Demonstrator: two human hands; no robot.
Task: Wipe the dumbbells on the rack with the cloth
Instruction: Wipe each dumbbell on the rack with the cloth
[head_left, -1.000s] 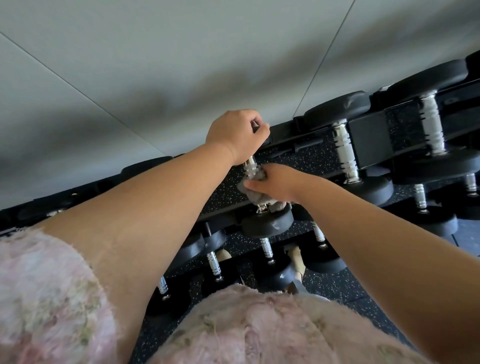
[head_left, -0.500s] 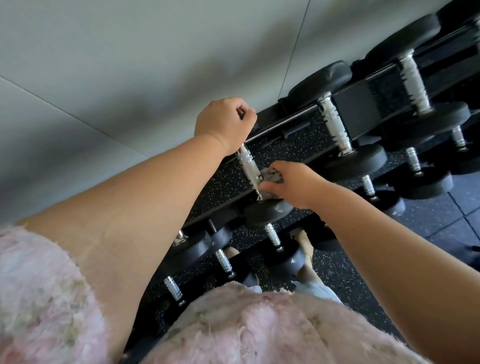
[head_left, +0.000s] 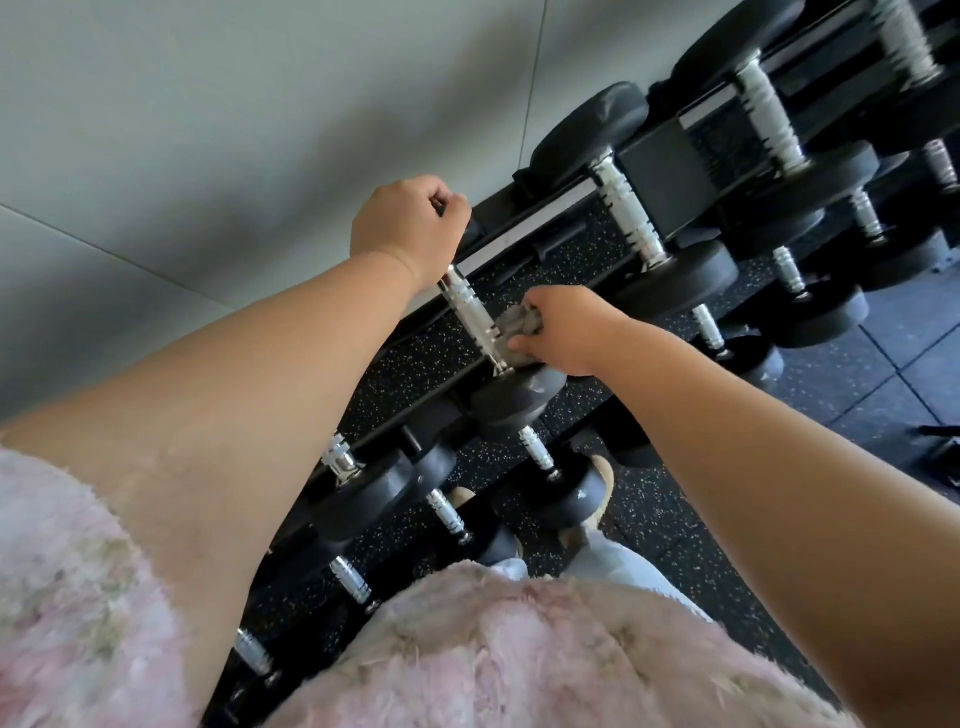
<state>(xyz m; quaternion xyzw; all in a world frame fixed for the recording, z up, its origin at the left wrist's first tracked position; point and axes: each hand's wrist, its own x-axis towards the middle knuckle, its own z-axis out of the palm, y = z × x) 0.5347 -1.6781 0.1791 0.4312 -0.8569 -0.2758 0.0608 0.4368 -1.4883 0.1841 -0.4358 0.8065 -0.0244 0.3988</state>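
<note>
While the left hand (head_left: 408, 228) steadies the dumbbell (head_left: 475, 317), the right hand (head_left: 563, 332) presses the cloth (head_left: 519, 325) against it.

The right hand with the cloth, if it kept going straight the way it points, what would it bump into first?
Most likely the shiny handle of the dumbbell. The right hand holds the grey cloth right against it, pointing left across it. Depth is hard to judge here.

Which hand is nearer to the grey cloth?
The right hand: its fingers hold the cloth against the lower part of the dumbbell handle. The left hand is farther, gripping the dumbbell's upper end.
</note>
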